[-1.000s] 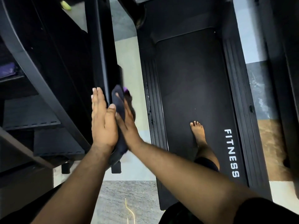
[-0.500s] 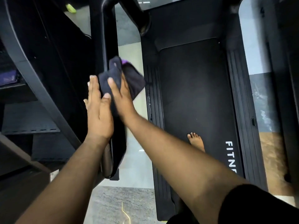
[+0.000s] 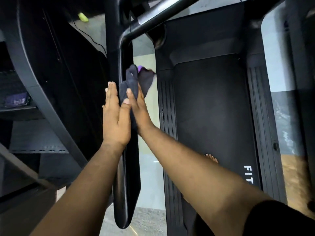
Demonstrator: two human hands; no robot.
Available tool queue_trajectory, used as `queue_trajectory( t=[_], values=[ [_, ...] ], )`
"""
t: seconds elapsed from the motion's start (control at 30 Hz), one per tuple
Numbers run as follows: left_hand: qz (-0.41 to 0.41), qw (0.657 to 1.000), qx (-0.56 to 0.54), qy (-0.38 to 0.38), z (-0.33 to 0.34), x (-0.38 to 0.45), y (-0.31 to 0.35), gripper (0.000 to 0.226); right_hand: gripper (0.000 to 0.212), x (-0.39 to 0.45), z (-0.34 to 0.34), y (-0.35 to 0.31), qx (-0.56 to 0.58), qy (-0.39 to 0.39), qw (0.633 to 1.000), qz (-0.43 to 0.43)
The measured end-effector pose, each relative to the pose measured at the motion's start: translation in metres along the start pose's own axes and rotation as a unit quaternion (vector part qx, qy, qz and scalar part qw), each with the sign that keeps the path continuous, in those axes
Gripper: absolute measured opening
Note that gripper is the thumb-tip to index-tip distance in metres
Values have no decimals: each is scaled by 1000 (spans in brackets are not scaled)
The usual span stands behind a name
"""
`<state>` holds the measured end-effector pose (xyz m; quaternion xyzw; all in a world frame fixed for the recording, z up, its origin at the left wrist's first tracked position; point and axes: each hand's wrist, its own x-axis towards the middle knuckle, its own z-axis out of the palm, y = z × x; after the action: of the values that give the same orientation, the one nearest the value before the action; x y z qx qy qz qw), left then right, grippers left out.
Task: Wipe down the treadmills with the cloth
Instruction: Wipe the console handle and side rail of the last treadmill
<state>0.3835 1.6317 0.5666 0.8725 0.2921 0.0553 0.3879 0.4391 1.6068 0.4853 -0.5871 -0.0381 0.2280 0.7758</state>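
Now hands [image 3: 126, 114], cloth [image 3: 134, 82] sit higher.

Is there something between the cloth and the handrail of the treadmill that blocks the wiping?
Nothing visible. The right hand presses the cloth straight against the handrail, and the left hand lies flat on the rail's other side.

White letters "FIT", apparently cut off, on the treadmill belt [image 3: 209, 116]

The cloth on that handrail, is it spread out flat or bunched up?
Bunched up. The dark cloth sits in thick folds against the handrail, pressed there by the right hand, a purple patch showing at its top.
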Motion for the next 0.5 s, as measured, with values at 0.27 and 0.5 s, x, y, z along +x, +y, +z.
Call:
queue_trajectory(
  t=[0.27, 0.5],
  values=[
    [22, 993, 112, -23, -1, 6, 0, 85, 74, 14, -4, -13, 62, -51, 990, 117],
    [23, 990, 139, -28, 1, 6, 1, 83, 87, 50, 6, -31, 29, -19, 993, 110]
  ],
)
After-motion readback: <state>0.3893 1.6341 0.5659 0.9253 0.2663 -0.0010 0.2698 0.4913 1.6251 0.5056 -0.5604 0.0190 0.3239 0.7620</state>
